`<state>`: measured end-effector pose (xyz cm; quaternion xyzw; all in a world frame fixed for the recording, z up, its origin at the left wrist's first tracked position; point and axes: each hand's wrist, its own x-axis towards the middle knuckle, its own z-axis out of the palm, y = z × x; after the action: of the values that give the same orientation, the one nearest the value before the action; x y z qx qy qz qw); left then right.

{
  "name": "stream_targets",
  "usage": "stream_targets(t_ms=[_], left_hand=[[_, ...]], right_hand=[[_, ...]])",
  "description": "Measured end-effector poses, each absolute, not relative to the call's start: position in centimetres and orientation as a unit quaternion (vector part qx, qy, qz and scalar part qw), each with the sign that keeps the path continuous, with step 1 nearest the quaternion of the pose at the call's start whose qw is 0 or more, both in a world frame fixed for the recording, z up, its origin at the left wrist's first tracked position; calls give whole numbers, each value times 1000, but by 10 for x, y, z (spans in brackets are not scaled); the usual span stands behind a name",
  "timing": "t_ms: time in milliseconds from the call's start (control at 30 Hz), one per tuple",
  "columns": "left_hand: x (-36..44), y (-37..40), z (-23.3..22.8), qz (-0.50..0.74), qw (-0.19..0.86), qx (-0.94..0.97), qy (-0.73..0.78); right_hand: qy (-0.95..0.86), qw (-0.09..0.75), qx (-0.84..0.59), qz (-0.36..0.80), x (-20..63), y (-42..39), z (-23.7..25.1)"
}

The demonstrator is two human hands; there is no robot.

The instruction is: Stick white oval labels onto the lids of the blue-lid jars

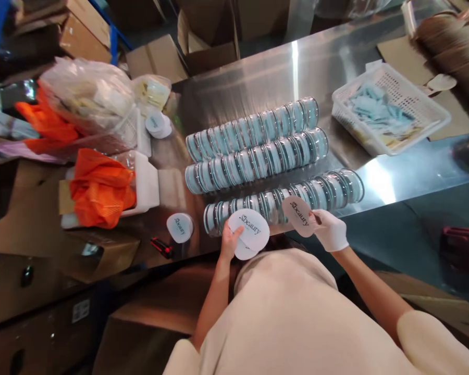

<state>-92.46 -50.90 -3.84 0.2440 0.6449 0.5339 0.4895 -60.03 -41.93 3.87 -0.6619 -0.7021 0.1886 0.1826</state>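
On the near side of the front container row (275, 201), my left fingers (227, 233) hold several cards (252, 228), my right fingers (324, 219) one card (296, 214): remotely, I judge separating underway, next needing steady alignment.

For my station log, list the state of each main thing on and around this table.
Left hand: bare, gripping overlapping cards
Right hand: gloved, holding single card
Round pieces: lined up in three rows
Nearer card stack: piled, print up
Red-black cutter: lying flat, blade unclear
White basket: partly filled with blue packets
Nearer orange bundle: crumpled
Cardboard box at back: open-topped
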Motion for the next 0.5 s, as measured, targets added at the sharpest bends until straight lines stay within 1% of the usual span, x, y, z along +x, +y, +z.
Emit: stream_targets(t_ms=[100,167,233,300,367,400,433,500], left_hand=[[-940,-495,-38,554,463,265,640],[-950,-479,-38,559,450,291,633],[-958,-460,-42,562,433,313,631],[-966,-441,-48,565,423,324,631],[-971,-425,-55,563,425,326,630],[-972,-420,-59,560,433,326,626],[-974,-417,-62,557,444,325,622],[-975,-414,-65,553,466,322,611]], right_hand=[[-722,152,-664,124,-612,-417,56],[-722,107,-676,98,-618,-412,62],[-722,40,-683,106,-625,-404,65],[-722,-27,-677,140,-633,-394,60],[-711,-59,-676,184,-643,-385,45],[-702,-51,-682,200,-648,-382,34],[-690,-26,-692,210,-654,-382,20],[-659,58,-716,222,-663,-387,-9]])
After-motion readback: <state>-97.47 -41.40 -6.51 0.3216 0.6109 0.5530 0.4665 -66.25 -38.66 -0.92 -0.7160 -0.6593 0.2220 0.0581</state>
